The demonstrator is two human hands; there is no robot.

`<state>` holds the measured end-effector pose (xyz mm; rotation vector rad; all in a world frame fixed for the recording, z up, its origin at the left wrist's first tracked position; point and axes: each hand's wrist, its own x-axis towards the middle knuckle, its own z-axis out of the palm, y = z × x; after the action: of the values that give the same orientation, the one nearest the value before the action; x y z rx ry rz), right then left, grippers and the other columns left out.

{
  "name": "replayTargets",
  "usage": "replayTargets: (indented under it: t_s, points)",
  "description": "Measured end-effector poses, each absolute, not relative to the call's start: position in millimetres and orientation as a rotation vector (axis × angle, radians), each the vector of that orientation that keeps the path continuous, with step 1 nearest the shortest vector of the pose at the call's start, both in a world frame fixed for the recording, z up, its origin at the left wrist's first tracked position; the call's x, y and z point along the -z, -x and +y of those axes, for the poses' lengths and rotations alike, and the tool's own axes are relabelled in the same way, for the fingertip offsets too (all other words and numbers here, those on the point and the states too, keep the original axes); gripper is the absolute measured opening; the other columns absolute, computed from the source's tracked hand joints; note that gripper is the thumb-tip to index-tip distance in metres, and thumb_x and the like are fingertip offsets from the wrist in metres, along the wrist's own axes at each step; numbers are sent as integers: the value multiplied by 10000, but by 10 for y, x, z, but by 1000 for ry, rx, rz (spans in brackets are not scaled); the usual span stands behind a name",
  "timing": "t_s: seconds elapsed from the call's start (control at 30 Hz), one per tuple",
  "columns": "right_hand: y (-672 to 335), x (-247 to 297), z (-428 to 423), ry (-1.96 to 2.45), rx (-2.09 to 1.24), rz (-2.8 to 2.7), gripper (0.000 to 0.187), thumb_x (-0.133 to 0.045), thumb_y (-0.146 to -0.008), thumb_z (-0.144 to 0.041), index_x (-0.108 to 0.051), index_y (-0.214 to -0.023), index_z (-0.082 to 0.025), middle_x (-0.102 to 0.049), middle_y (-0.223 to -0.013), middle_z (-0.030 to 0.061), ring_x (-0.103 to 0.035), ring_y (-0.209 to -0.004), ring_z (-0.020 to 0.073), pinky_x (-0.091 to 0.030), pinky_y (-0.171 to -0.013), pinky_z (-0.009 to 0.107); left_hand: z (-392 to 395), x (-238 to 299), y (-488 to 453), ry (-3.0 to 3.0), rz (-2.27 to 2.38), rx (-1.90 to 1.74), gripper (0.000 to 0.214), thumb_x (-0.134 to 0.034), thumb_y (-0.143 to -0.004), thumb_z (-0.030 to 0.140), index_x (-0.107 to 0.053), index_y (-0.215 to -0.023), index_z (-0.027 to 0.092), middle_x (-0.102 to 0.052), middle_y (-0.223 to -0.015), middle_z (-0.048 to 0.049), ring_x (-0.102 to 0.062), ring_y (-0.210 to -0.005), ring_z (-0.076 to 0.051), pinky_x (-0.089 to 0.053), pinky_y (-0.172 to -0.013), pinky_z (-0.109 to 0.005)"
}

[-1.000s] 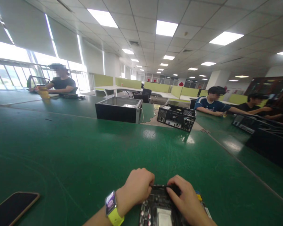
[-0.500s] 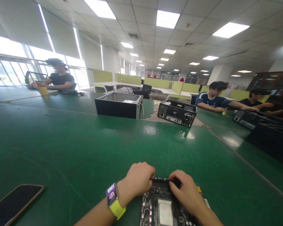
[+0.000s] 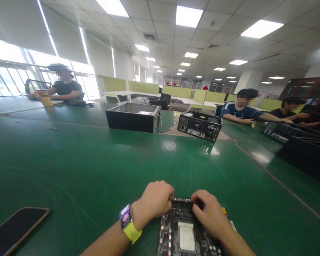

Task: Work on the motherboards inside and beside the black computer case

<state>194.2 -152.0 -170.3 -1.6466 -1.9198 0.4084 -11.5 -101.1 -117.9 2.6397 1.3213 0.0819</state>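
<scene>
A black motherboard (image 3: 185, 234) lies flat on the green table (image 3: 101, 167) at the bottom centre, with a silver square chip in its middle. My left hand (image 3: 154, 201), with a yellow-strapped watch on the wrist, is curled on the board's far left edge. My right hand (image 3: 209, 213) is curled on the far right edge, fingertips pressing down on a black part at the board's far edge. Both hands have their fingers closed on the board.
A dark phone (image 3: 16, 227) lies at the bottom left. An open computer case (image 3: 133, 121) and a second case (image 3: 198, 129) stand mid-table. More black cases (image 3: 304, 149) sit at right. Three other people sit at the far tables.
The view has tipped down slightly, so more of the motherboard shows. Both hands stay on its far edge, shifted a little.
</scene>
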Motion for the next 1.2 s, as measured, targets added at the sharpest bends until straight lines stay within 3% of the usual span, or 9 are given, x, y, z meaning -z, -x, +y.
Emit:
replayTargets:
  t_s: [0.5, 0.83, 0.93, 1.03, 1.2]
  points:
    - [-1947, 1712, -1512, 1641, -430, -1901, 147, -456, -687, -142, -579, -745, -198, -604, -772, 12, -523, -790, 177, -367, -724, 282, -996, 1215, 125, -2654, 1321, -85, 190, -532, -661, 247, -672, -788, 247, -697, -805, -40, -644, -777, -257, -503, -673, -367]
    - [-1943, 1696, -1512, 1655, -451, -1894, 154, -447, -695, -149, -581, -756, -194, -603, -779, 18, -526, -791, 178, -375, -727, 285, -1071, 1120, 87, -2746, 1330, -122, 159, -565, -734, 295, -648, -834, 202, -677, -831, -67, -620, -824, -252, -487, -701, -359]
    - [-1952, 1709, -1512, 1651, -454, -1899, 156, -454, -684, -150, -582, -761, -193, -601, -775, 18, -525, -783, 176, -380, -723, 283, -1260, 1100, -46, -2863, 1143, -283, 183, -551, -798, 331, -631, -883, 190, -667, -878, -70, -594, -868, -239, -466, -732, -357]
    - [-1954, 1715, -1517, 1643, -441, -1889, 179, -459, -665, -142, -590, -777, -190, -605, -783, 17, -530, -778, 172, -387, -718, 279, -1508, 1255, -266, -3013, 728, -266, 192, -568, -832, 377, -624, -837, 193, -672, -836, -36, -595, -806, -203, -439, -661, -313]
    - [-1935, 1703, -1520, 1633, -429, -1830, 184, -466, -694, -154, -606, -807, -194, -624, -796, 12, -549, -771, 166, -406, -729, 277, -1773, 1818, -612, -3156, 327, -327, 139, -563, -880, 280, -599, -787, 183, -673, -769, 30, -592, -724, -118, -401, -569, -253]
